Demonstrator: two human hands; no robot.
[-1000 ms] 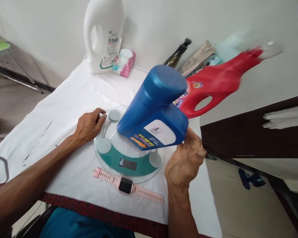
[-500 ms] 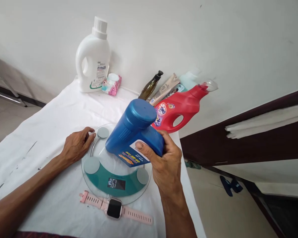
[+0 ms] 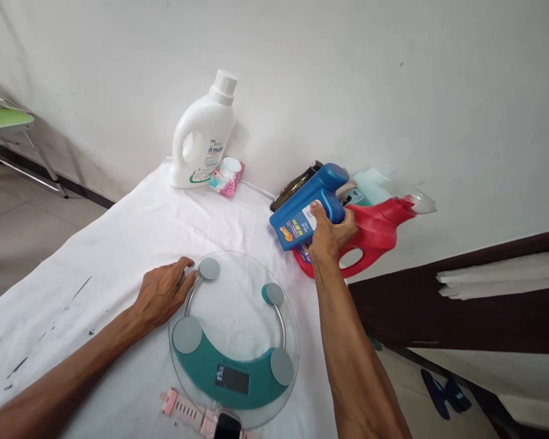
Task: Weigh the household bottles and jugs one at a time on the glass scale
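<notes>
My right hand (image 3: pixel 327 235) grips a blue bottle (image 3: pixel 297 210) with a yellow-and-white label, its thumb across the label. The bottle is tilted, in front of a dark olive bottle (image 3: pixel 293 186) and a red OMO detergent bottle (image 3: pixel 375 228). My left hand (image 3: pixel 167 289) rests on the white cloth at the left rim of a round glass scale (image 3: pixel 238 381); its fingers are loosely bent, thumb and forefinger apart, with nothing seen in them. Faint digits show on the scale's display. Below the scale lies a pink-strapped watch (image 3: pixel 192 411), partly cut off by the frame.
A white detergent jug (image 3: pixel 205 134) stands by the wall beside a pink-and-teal packet (image 3: pixel 229 177). A pale, translucent bottle (image 3: pixel 370 186) is partly hidden behind the red one. At right, the cloth-covered table (image 3: pixel 132 225) drops to the floor, with dark slippers (image 3: pixel 443 393).
My right hand has carried the blue bottle from above the scale to the group of bottles at the back right. My left hand stays by the scale's rim. The view has shifted.
</notes>
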